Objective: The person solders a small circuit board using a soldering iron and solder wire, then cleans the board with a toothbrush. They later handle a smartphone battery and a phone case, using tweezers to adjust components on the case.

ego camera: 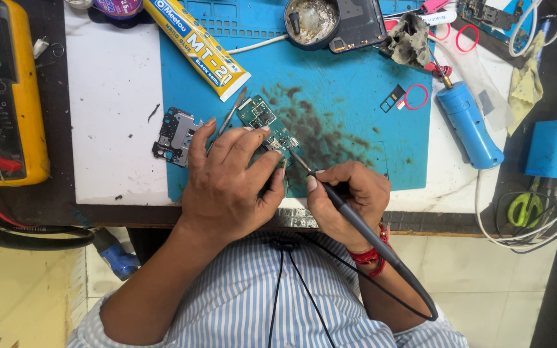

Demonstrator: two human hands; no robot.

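A small green circuit board (260, 117) lies on the blue work mat (349, 96). My left hand (230, 183) rests on the board's near end, fingers pressing it down, with thin metal tweezers (230, 115) lying just past my fingertips. My right hand (349, 200) grips a dark pen-shaped soldering iron (340, 196) like a pencil; its tip touches the board's right edge beside my left fingers. The iron's black cable runs back over my striped shirt.
A grey metal shield piece (174, 136) lies left of my hand on a white sheet. A yellow glue tube (195, 45), a round tin (312, 20), a dirty rag (409, 38), a blue cylindrical tool (469, 122), a yellow meter (4, 96) and green scissors (525, 207) surround the mat.
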